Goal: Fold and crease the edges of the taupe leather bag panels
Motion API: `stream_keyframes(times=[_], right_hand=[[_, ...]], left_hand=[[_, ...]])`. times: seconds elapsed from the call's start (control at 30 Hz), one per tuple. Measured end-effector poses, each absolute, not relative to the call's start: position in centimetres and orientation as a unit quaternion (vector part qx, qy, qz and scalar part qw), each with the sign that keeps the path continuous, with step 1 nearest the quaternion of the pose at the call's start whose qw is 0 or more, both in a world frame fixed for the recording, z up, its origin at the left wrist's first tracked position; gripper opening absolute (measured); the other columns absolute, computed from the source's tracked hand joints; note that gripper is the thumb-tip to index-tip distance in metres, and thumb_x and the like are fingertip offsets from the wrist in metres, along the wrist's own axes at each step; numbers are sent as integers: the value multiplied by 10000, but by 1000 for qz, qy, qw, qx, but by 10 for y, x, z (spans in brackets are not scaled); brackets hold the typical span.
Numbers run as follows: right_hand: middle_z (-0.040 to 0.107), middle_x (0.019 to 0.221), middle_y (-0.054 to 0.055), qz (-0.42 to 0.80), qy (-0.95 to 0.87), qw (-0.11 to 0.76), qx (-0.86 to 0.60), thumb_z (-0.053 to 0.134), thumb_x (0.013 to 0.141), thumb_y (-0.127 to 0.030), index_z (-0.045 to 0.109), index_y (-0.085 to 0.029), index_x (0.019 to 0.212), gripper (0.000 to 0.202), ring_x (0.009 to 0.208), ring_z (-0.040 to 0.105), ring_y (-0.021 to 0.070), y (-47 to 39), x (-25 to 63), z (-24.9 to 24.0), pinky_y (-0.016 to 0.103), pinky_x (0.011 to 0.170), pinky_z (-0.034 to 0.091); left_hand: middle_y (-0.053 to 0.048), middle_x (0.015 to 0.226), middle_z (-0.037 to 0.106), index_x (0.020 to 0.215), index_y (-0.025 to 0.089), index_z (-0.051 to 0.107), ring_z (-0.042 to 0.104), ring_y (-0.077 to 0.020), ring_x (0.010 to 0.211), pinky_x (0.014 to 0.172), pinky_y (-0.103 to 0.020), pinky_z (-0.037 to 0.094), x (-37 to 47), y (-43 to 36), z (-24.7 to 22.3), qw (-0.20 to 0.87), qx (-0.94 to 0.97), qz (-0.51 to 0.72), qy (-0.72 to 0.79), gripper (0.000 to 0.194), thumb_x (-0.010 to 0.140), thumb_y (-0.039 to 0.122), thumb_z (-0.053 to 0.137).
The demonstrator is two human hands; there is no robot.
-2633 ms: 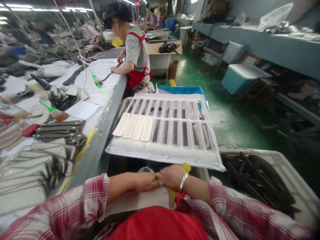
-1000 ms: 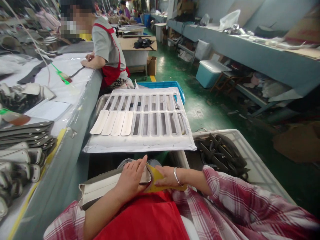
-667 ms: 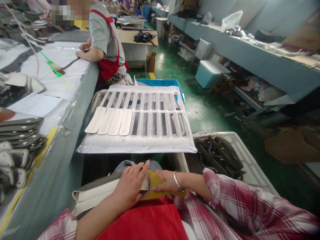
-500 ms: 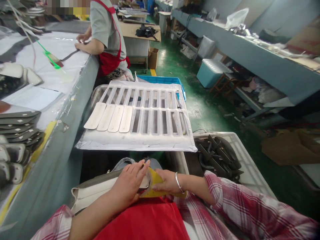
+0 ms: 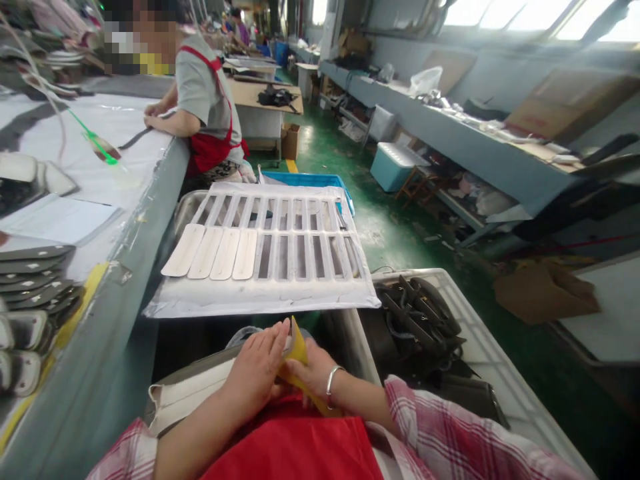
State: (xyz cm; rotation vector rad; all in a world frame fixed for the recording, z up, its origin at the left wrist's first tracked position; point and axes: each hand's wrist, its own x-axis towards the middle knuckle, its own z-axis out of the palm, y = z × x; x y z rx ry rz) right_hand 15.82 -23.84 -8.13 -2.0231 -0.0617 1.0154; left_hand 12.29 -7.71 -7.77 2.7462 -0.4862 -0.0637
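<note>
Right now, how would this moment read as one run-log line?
left hand: on cream-and-grey piece | right hand: holding yellow sheet | four cream strips: lying on slotted frame

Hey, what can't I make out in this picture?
Head view: part of the white-and-olive piece is covered by the left hand.
Head view: fingertips of the right hand, thumb aside, are hidden behind the yellow sheet.
Head view: left ends of the dark pieces are cut off by the picture edge.
Head view: hands of the far worker are too small, blurred.

Left hand (image 5: 257, 365) straight-fingered, right hand (image 5: 317, 371) curled
</note>
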Motion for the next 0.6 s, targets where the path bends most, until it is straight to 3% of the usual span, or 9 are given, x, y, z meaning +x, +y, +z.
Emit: stream_keyframes(times=[0.17,0.27,0.37,0.5,0.6], right_hand=[[561,514,-10,415,9,556,-720,550,708,-453,497,-156,812,319,351,490,111,-269,155,-50,213,347,378],[553,588,-22,279,56,707,-648,624,646,-450,508,-146,823,370,427,482,79,-277,159,-39,207,415,391],[494,590,-49,155,92,821,-542,705,569,-341,543,-136,849,383,466,443,60,-256,164,-40,207,462,394],[382,508,-81,60,105,847,-518,650,631,-397,532,-158,840,339,428,365,59,-219,174,-54,213,445,389],[320,500,-86,49,91,822,-561,576,676,-505,495,-183,866,383,402,296,59,-207,180,-67,199,389,318]], left_hand=[[-188,1326,405,1354,112,220,411,-299,1182,969,-424,331,109,-68,-70,150,975,-41,-159,928,612,461,652],[-181,1351,377,1337,104,282,376,-294,1216,992,-431,298,99,-65,-68,122,982,-48,-137,843,665,497,605],[-167,1370,352,1335,127,314,359,-299,1227,986,-455,282,95,-72,-69,96,987,-46,-120,788,701,525,561],[-151,1377,347,1324,176,349,360,-311,1219,960,-469,278,93,-84,-72,70,991,-12,-111,708,729,505,545],[-144,1369,364,1321,195,356,366,-311,1210,959,-467,269,93,-85,-77,65,992,8,-111,689,735,506,543]])
